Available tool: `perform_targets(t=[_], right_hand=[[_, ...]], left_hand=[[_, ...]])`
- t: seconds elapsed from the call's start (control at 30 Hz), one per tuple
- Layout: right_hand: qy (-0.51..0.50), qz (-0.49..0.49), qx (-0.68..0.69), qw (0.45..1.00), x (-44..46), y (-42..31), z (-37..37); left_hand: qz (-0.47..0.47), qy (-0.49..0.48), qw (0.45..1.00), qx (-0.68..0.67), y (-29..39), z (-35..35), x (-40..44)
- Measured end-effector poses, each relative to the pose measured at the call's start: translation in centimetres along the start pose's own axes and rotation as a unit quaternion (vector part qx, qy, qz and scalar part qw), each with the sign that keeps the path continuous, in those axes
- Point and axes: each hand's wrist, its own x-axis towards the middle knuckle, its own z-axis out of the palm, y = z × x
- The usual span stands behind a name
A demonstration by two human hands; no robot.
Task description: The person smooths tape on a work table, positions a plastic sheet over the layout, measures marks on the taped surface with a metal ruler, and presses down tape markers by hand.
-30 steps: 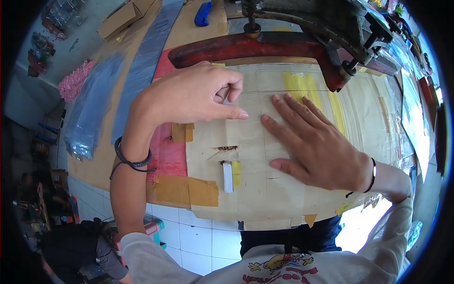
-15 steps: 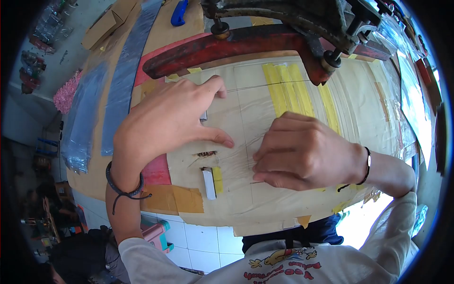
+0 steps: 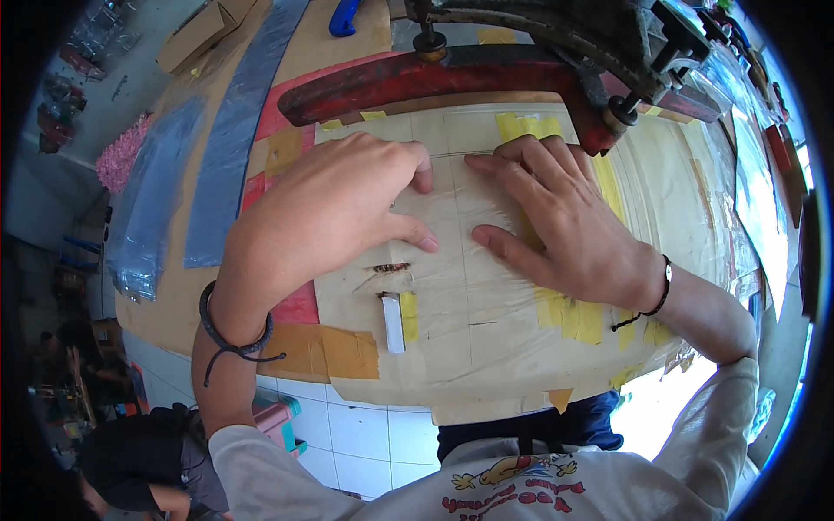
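Note:
My left hand (image 3: 339, 200) rests over the left part of the beige work board (image 3: 417, 365), its thumb and forefinger apart and nothing visible between them. Opposite it, my right hand (image 3: 565, 204) lies spread on the board, fingertips near a thin dark line at the far side. A thin, wrinkled clear plastic sheet (image 3: 499, 286) appears to cover the board around the right hand; its edges are hard to make out. Strips of yellow tape (image 3: 569, 317) run beneath the right hand. Nearer me are a small white block (image 3: 393, 323) and a dark scorched slit (image 3: 391, 267).
A heavy red metal bar (image 3: 434, 80) on a dark machine arm (image 3: 556, 22) spans the board's far side. A blue-handled tool (image 3: 344, 17), blue plastic strips (image 3: 230, 148) and a cardboard box (image 3: 201, 35) lie left. Another person (image 3: 130, 456) bends at lower left.
My right hand has moved away from me across the board and opened from a closed, pinched shape. My left hand keeps its shape; the view has shifted slightly.

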Motion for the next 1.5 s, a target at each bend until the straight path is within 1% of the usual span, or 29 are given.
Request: perform_targets(t=[0.1, 0.2, 0.3, 0.4, 0.5, 0.6, 0.7, 0.8, 0.9, 0.97, 1.0, 1.1, 1.2, 1.5], right_hand=[[-0.010, -0.007, 0.000, 1.000, 0.0, 0.2, -0.1], [-0.011, 0.009, 0.029, 0.999, -0.1, 0.1, -0.2], [0.025, -0.016, 0.044, 0.999, -0.1, 0.6, 0.2], [0.048, -0.031, 0.065, 0.996, 0.2, 0.8, 0.1], [0.050, -0.015, 0.143, 0.988, 0.3, 1.0, 0.0], [0.053, 0.013, 0.203, 0.978, 0.2, 0.4, -0.3], [0.077, -0.088, 0.048, 0.992, -0.1, 0.5, 0.1], [0.080, -0.105, 0.005, 0.991, -0.3, 0.4, 0.1], [0.051, -0.102, -0.005, 0.993, -0.3, 0.0, -0.7], [0.052, -0.098, -0.002, 0.994, -0.3, -0.1, -0.3], [0.052, -0.096, -0.001, 0.994, -0.3, -0.2, -0.1], [0.030, -0.107, 0.003, 0.994, -0.1, -0.5, -0.1], [0.013, -0.098, -0.021, 0.995, -0.1, -0.8, -0.3], [-0.001, -0.051, -0.091, 0.995, -0.7, -1.9, -0.8]], left_hand=[[-0.017, -0.043, 0.999, -0.013, 0.6, -0.7, 0.3], [0.010, -0.050, 0.998, -0.024, 0.3, -0.4, 0.6], [0.059, -0.066, 0.994, -0.063, -0.3, -0.4, 0.8], [0.127, -0.066, 0.987, -0.068, -0.6, -0.5, 1.4], [0.081, -0.074, 0.975, -0.195, 0.1, -0.7, 1.7], [0.069, -0.029, 0.986, -0.146, 0.4, -1.1, 1.9], [0.179, -0.009, 0.977, -0.112, -0.7, -0.5, 2.0], [0.174, -0.011, 0.979, -0.104, -0.9, -0.6, 1.5], [0.222, -0.010, 0.973, -0.062, -0.9, -0.8, 1.3], [0.229, 0.008, 0.973, -0.015, -1.3, -0.6, 1.3], [0.232, 0.017, 0.972, 0.009, -1.5, -0.5, 1.3], [0.211, 0.028, 0.977, 0.020, -1.5, -0.5, 1.3], [0.202, 0.034, 0.978, 0.030, -1.7, -0.7, 1.2], [0.157, 0.009, 0.987, 0.041, -1.2, -0.9, 0.9]])
